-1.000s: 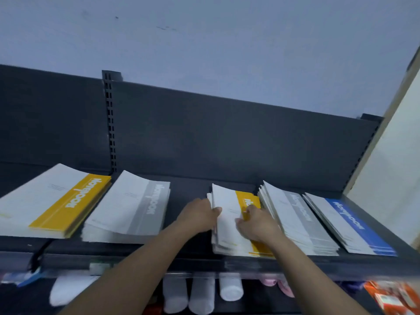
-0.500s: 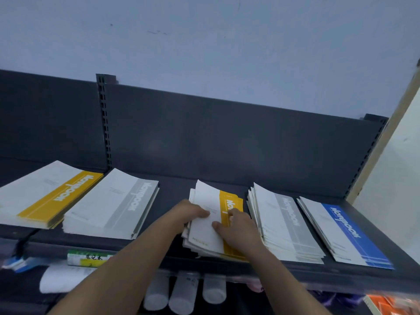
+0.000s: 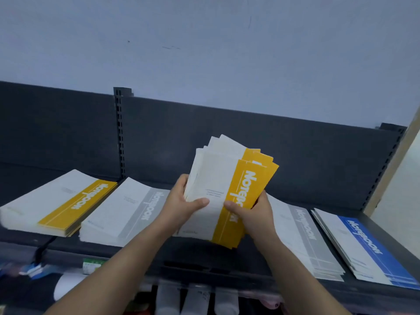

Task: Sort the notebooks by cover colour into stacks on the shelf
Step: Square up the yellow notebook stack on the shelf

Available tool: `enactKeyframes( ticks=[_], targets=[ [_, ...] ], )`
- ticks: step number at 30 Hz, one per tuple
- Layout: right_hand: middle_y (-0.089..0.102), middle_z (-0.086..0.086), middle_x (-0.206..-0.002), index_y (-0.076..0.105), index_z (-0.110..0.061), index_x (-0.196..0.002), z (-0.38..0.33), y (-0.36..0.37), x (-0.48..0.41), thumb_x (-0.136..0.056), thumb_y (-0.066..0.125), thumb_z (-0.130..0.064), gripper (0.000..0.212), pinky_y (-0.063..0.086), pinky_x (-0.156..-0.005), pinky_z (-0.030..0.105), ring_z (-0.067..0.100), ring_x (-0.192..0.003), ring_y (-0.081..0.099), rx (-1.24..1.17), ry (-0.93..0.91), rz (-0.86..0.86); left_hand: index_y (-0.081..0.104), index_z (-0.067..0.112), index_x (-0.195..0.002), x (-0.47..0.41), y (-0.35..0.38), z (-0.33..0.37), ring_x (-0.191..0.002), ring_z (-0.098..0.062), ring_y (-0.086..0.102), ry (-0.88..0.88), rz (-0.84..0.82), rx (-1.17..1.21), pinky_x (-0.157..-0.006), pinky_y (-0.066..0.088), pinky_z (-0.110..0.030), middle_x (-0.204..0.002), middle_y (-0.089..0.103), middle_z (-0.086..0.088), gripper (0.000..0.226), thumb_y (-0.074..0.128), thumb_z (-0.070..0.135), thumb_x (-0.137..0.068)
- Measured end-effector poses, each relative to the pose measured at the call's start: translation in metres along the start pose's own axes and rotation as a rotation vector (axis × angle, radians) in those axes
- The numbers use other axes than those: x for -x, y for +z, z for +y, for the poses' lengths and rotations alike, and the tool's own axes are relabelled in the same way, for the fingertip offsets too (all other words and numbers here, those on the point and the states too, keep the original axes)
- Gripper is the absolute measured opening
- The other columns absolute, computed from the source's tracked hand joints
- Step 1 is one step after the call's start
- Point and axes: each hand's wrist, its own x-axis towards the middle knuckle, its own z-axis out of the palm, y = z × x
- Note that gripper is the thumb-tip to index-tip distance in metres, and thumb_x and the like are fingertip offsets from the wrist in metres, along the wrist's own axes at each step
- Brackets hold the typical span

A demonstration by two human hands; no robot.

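Observation:
A bundle of yellow-banded notebooks (image 3: 229, 189) is held up off the dark shelf (image 3: 145, 251), tilted towards me. My left hand (image 3: 181, 202) grips its white left edge with the thumb on the cover. My right hand (image 3: 254, 212) grips the yellow right side. On the shelf lie a yellow-banded stack (image 3: 56, 203) at far left, a grey-banded stack (image 3: 127, 212) beside it, another grey-banded stack (image 3: 302, 237) right of my hands, and a blue-banded stack (image 3: 363, 246) at far right.
The shelf's dark back panel (image 3: 250, 137) rises behind the stacks, with a slotted upright (image 3: 121, 133). A pale side wall (image 3: 400, 189) closes the right end. Below the shelf edge show white rolls (image 3: 195, 298) and small packets (image 3: 91, 266).
Both hands have lifted the yellow-banded bundle off the shelf and tilted it up. One second ago it lay flat between the grey stacks with my hands closing on it.

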Motion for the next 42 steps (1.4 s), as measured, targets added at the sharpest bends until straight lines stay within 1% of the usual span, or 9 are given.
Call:
enactKeyframes(
  ticks=[9,15,19,21,24,34,37,40,42],
  targets=[
    [0.066,-0.009,-0.107,0.043,-0.024,-0.125,0.004,0.026,0.018,-0.070,0.084,-0.031,0.069,0.054,-0.081,0.032,0.009,-0.097,0.065,-0.142,-0.127,-0.059,0.044,0.027,-0.126,0.004,-0.001,-0.012,-0.109,-0.007,0.060,0.026,0.071,0.153,-0.082,0.054,-0.028,-0.118,0.061,0.009,0.081,0.086,0.027,-0.057],
    [0.056,-0.006,-0.130,0.029,-0.029,-0.143,-0.003,0.022,0.021,-0.062,0.065,-0.074,0.099,0.050,-0.097,0.045,0.015,-0.120,0.056,-0.067,-0.126,-0.025,0.048,0.028,-0.126,0.002,-0.001,-0.017,-0.112,-0.016,0.062,-0.006,-0.022,0.100,-0.092,0.054,-0.046,-0.120,0.065,0.006,0.087,0.091,0.043,-0.052],
    [0.016,0.003,-0.160,0.015,-0.019,-0.153,-0.047,0.024,0.017,-0.077,0.042,-0.073,0.096,0.008,-0.120,0.044,0.019,-0.148,0.011,0.496,-0.576,0.309,0.050,0.030,-0.126,0.002,-0.001,-0.014,-0.111,-0.014,0.063,0.024,-0.054,0.111,-0.090,0.056,-0.039,-0.118,0.066,0.008,0.074,0.089,0.027,-0.062],
    [0.024,0.006,-0.158,0.026,-0.020,-0.150,-0.074,0.028,0.017,-0.084,0.035,-0.070,0.083,-0.002,-0.118,0.049,0.022,-0.148,0.014,0.913,-0.786,0.212,0.054,0.029,-0.124,0.002,0.000,-0.010,-0.107,-0.011,0.065,0.066,-0.087,0.110,-0.084,0.057,-0.032,-0.114,0.068,0.007,0.063,0.083,0.010,-0.071],
    [0.031,0.004,-0.155,0.026,-0.023,-0.149,-0.089,0.036,0.013,-0.089,0.030,-0.068,0.074,0.004,-0.118,0.052,0.023,-0.144,0.023,1.165,-0.729,-0.054,0.054,0.036,-0.119,0.003,0.002,-0.006,-0.103,-0.006,0.065,0.108,-0.092,0.091,-0.077,0.056,-0.022,-0.109,0.069,0.012,0.059,0.078,0.003,-0.075],
    [0.031,-0.005,-0.155,0.028,-0.025,-0.147,-0.092,0.032,0.009,-0.091,0.037,-0.063,0.069,0.008,-0.119,0.044,0.014,-0.145,0.020,1.077,-0.688,-0.129,0.050,0.027,-0.127,-0.008,-0.004,-0.022,-0.111,-0.017,0.062,0.036,-0.065,0.122,-0.088,0.056,-0.039,-0.118,0.066,0.004,0.074,0.087,0.024,-0.063],
    [0.027,-0.006,-0.156,0.023,-0.025,-0.150,-0.091,0.021,0.009,-0.087,0.041,-0.068,0.079,0.005,-0.120,0.041,0.012,-0.147,0.016,0.809,-0.636,0.052,0.050,0.027,-0.128,-0.010,-0.005,-0.023,-0.113,-0.019,0.061,0.013,-0.066,0.131,-0.092,0.053,-0.047,-0.121,0.064,0.002,0.083,0.090,0.034,-0.055],
    [0.017,-0.006,-0.159,0.001,-0.033,-0.152,-0.074,0.013,0.003,-0.068,0.069,-0.068,0.113,0.022,-0.118,0.048,0.017,-0.147,0.018,0.215,-0.218,0.093,0.048,0.026,-0.126,-0.010,-0.004,-0.025,-0.111,-0.018,0.062,-0.008,-0.046,0.146,-0.092,0.053,-0.048,-0.120,0.065,0.003,0.088,0.090,0.040,-0.050],
    [0.034,0.000,-0.153,0.005,-0.032,-0.150,-0.053,0.017,0.003,-0.061,0.080,-0.060,0.120,0.038,-0.108,0.053,0.024,-0.138,0.038,-0.116,0.072,0.003,0.048,0.025,-0.126,-0.010,-0.003,-0.027,-0.111,-0.018,0.063,-0.022,-0.031,0.155,-0.091,0.054,-0.049,-0.119,0.065,0.003,0.089,0.090,0.042,-0.049]
  ],
)
